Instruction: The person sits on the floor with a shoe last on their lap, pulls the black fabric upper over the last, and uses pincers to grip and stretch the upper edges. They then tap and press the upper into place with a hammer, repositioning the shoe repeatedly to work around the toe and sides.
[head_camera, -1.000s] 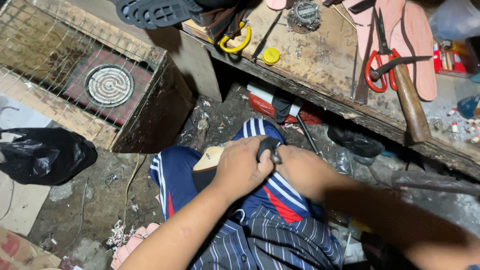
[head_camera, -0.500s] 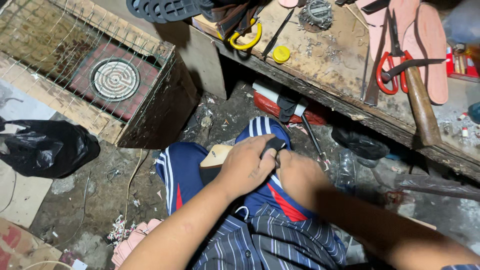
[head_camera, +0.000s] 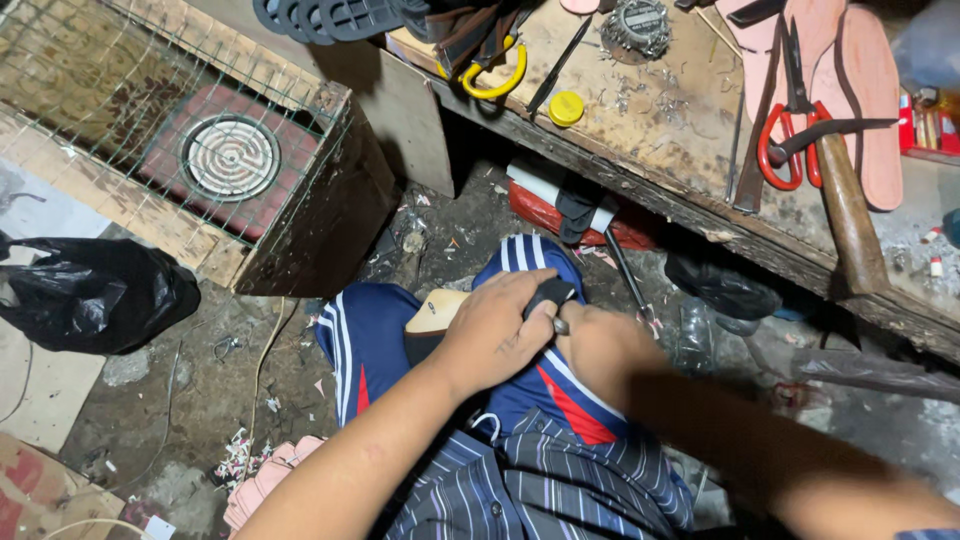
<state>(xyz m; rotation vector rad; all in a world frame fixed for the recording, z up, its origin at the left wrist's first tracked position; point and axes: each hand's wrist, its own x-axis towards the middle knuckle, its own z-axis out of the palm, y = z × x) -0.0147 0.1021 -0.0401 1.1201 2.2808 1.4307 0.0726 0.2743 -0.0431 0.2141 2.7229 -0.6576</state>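
Left hand (head_camera: 495, 335) is clamped over a black piece (head_camera: 553, 293) on the lap, above a tan sole (head_camera: 437, 312). Right hand (head_camera: 605, 345) presses a small metal tool (head_camera: 561, 325) against the piece, fingers closed. Scissors (head_camera: 790, 130) and hammer (head_camera: 845, 190) lie on the far counter (head_camera: 660, 150).

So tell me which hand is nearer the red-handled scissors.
Right. The right hand sits below the red-handled scissors, towards their side; the left hand lies farther left, over the knee.

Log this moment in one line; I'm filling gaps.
left hand: holds small black piece on lap | right hand: beside it, touching | workbench: ahead
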